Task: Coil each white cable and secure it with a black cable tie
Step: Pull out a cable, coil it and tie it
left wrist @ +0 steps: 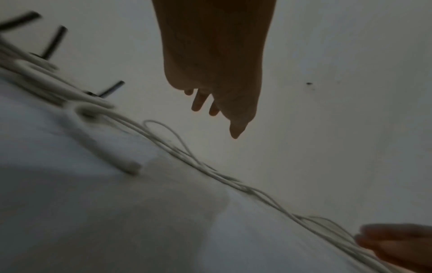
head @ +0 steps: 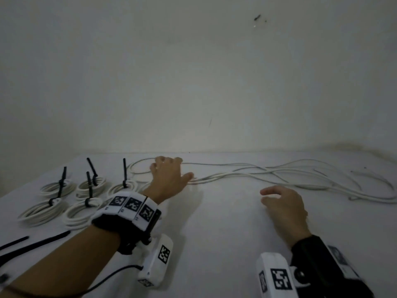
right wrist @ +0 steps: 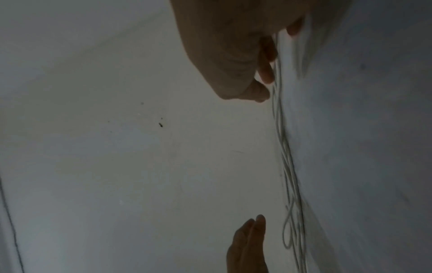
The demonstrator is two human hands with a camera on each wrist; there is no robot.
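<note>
Several loose white cables (head: 268,173) run in long tangled strands along the back of the white table (head: 214,233), also seen in the left wrist view (left wrist: 233,181) and the right wrist view (right wrist: 287,166). My left hand (head: 169,175) reaches over their left end, where one strand forms a loop (head: 139,166). Its fingers (left wrist: 198,103) are straight and hold nothing; I cannot tell whether they touch the cable. My right hand (head: 277,198) hovers over the table short of the strands, fingers (right wrist: 266,73) loosely curled and empty.
Several coiled white cables (head: 58,188), each bound with a black tie (head: 124,173), lie in two rows at the left. Loose black ties (head: 34,244) lie near the front left edge. A pale wall (head: 193,82) rises right behind the table.
</note>
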